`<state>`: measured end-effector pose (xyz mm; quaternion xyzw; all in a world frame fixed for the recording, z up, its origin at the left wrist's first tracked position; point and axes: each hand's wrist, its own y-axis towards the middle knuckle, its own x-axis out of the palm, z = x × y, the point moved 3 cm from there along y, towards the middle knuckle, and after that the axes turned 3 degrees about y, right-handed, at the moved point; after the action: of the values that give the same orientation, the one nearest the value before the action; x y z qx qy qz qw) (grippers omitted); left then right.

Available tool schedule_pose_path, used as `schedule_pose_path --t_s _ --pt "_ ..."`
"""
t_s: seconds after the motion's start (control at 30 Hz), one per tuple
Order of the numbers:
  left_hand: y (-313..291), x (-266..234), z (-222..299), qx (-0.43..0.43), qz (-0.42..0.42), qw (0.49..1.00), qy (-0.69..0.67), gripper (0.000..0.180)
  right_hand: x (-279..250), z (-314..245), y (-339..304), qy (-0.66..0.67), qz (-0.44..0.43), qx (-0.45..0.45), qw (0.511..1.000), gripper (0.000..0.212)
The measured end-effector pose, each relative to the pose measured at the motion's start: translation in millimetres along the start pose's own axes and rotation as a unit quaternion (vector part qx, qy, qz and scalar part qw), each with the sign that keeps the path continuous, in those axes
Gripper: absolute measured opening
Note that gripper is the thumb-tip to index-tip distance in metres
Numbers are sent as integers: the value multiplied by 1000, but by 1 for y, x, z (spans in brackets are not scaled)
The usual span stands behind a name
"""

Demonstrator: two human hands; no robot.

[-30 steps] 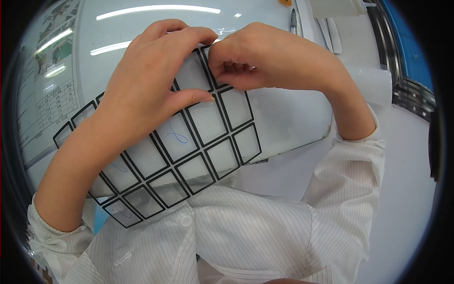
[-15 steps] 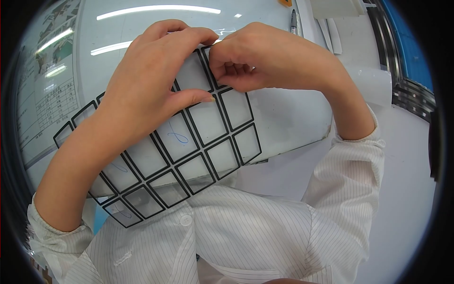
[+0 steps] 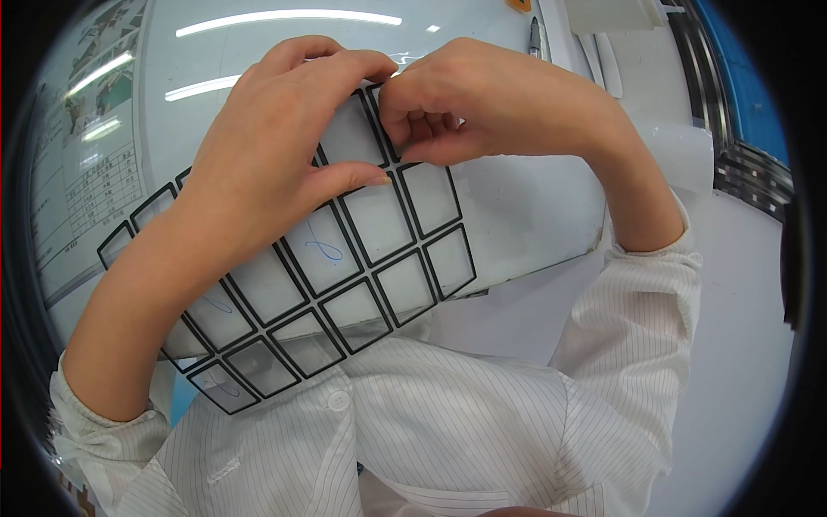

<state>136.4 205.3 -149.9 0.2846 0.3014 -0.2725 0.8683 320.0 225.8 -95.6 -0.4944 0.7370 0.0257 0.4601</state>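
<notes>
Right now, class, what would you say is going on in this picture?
A person in a white striped coat holds a clear sheet printed with a grid of black-framed rectangles close to their chest. The left hand lies flat across the sheet's upper part, thumb pressing on it. The right hand pinches at the sheet's top edge with curled fingers. A white table lies beneath.
</notes>
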Motion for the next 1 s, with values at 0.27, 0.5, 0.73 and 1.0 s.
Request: schedule_pose_path --t_s 0.27,0.5,0.73,1.0 --pt "0 0 0 -1 3 1000 3 74 0 2 2 15 10 1 1000 9" --pt "0 0 0 1 -4 1000 4 75 -3 1 2 49 0 8 999 8" --pt "-1 0 -1 0 6 1000 6 75 -6 -3 6 0 -28 14 1000 8" --pt "0 -1 1 -5 -7 1000 2 75 -3 2 5 58 -5 3 998 7"
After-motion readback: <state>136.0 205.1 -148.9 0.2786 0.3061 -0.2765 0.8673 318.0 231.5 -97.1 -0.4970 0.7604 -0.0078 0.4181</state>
